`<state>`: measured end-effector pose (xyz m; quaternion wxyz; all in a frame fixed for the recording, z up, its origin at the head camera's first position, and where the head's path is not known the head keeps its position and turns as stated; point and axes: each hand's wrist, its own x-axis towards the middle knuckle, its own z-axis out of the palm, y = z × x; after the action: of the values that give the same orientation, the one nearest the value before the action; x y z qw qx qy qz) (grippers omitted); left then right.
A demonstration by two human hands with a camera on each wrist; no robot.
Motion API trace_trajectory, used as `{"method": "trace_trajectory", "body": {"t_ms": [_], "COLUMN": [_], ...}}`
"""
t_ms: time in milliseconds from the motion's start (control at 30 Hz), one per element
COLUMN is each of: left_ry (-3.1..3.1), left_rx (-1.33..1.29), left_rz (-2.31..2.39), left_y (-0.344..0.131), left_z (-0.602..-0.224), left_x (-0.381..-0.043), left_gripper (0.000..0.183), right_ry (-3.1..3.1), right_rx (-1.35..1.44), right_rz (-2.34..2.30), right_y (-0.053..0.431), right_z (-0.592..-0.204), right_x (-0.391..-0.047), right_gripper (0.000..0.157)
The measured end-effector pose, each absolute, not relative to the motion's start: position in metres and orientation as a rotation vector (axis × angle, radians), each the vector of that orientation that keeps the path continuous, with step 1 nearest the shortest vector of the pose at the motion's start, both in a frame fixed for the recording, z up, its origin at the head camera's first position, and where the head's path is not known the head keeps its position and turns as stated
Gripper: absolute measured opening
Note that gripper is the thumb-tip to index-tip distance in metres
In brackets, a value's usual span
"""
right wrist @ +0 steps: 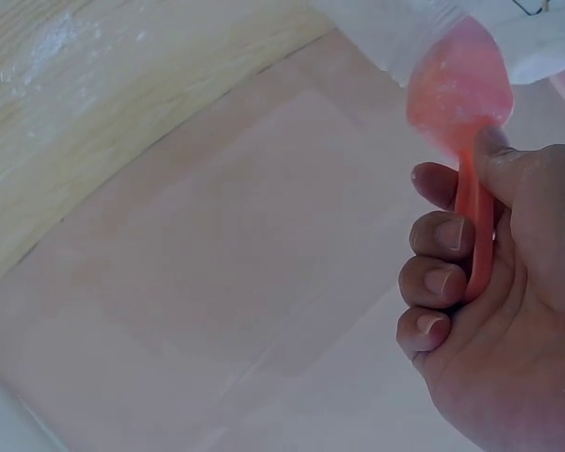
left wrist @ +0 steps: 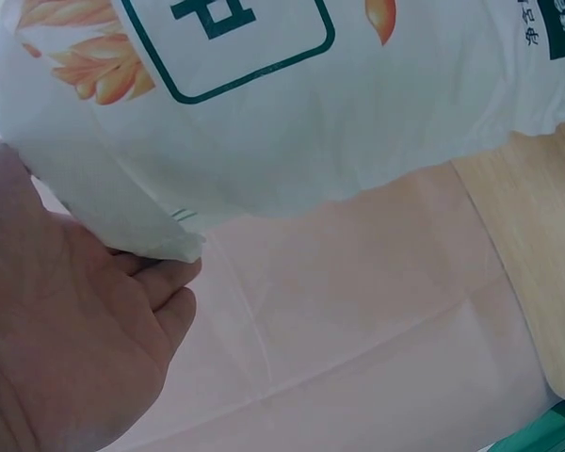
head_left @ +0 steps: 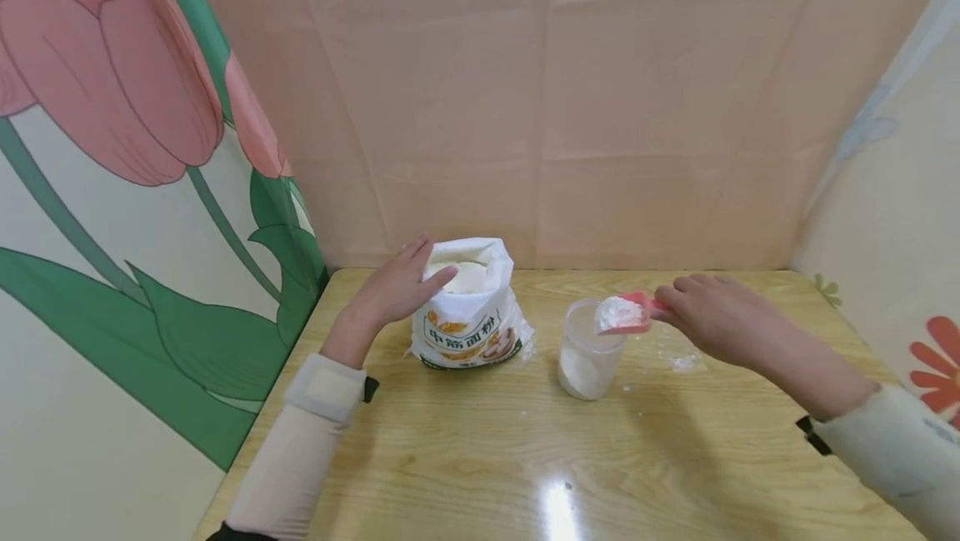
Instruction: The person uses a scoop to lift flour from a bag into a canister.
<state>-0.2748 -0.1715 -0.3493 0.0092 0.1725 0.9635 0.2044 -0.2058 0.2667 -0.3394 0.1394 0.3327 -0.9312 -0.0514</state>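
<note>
A white flour bag (head_left: 468, 320) stands with its top spread and pale flour inside. At its left rim is my left hand (head_left: 401, 281), thumb over the opening and fingers along the outer side. In the left wrist view, the bag's edge (left wrist: 141, 221) hides some fingers of that hand (left wrist: 85, 330). My right hand (head_left: 720, 320) grips the handle of a pink scoop (head_left: 639, 323) heaped with white flour (head_left: 617, 313). The scoop is over the mouth of a clear jar (head_left: 585, 362), partly filled with flour. Curled fingers wrap the scoop's handle (right wrist: 476, 226) in the right wrist view.
Spilled flour (head_left: 681, 362) dusts the wooden table (head_left: 450, 449) right of the jar and beside the bag. A pinkish sheet (head_left: 547, 107) hangs behind the table. A tulip-patterned panel (head_left: 112, 216) stands at the left, a pale flowered one (head_left: 900, 216) at the right.
</note>
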Motion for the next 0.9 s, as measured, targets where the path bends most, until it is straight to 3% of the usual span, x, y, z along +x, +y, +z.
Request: {"method": "trace_trajectory", "body": {"t_ms": [500,900], "left_ry": [3.0,3.0], "left_rx": [0.537,0.544], "left_rz": [0.647,0.645], "left_y": [-0.171,-0.172], "left_z": [-0.348,-0.35], "left_x": [-0.275,-0.276], "left_gripper": [0.093,0.101], "right_ry": [-2.518,-2.406], "right_rx": [1.092,1.072], "right_rz": [-0.511,-0.883], "right_y": [0.234,0.211], "right_z": [-0.317,-0.299], "right_x": [-0.21,-0.209], "right_gripper": [0.024,0.039]}}
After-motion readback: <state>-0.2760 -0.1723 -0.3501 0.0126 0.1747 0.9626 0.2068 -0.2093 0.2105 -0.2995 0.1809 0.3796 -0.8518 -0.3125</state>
